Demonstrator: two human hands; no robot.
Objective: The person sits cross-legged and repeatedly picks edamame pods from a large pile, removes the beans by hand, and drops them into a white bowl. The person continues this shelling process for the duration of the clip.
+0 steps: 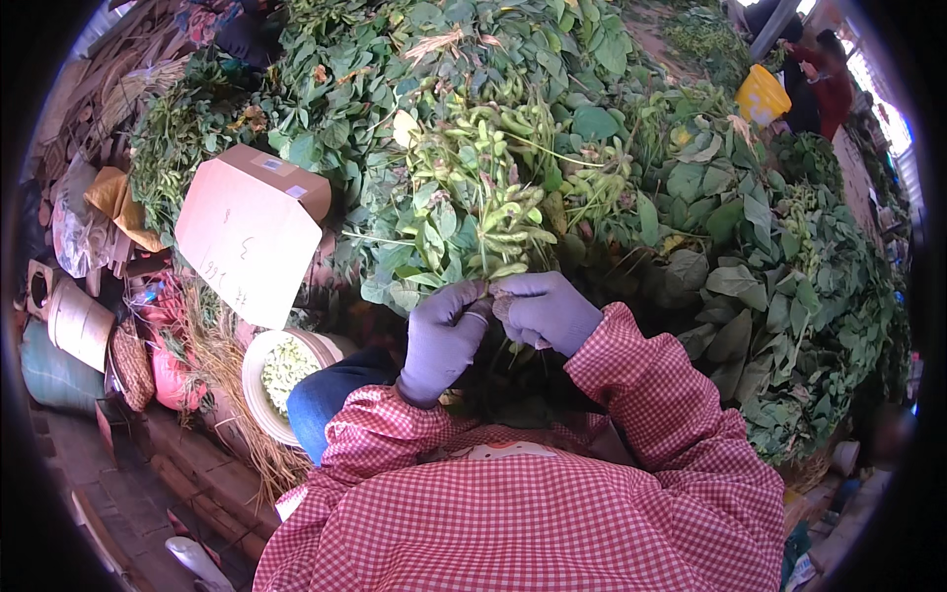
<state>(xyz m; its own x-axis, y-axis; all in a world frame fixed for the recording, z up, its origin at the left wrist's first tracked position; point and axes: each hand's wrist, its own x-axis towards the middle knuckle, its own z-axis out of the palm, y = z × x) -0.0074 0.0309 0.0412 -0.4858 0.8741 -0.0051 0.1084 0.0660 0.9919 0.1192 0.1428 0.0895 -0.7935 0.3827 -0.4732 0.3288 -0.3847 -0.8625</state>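
Note:
My left hand [446,337], in a pale purple knit glove, is closed around the stem end of a soybean plant [510,222] bearing green pods. Against it, my right hand [549,311], gloved alike, has its fingers pinched at the same stem; what lies between its fingertips is too small to tell. The plant's pods and leaves spread away from me over a large heap of cut soybean plants [355,111]. Left of my left hand, beside my knee, stands a white bucket [255,385] holding shelled green beans [287,370].
An open cardboard box [251,237] with handwriting stands at left, near straw [214,348]. Further left are a whitish bucket [80,325] and a red plastic bag [174,370]. A yellow bucket [762,96] and a person in red [828,89] are at the upper right.

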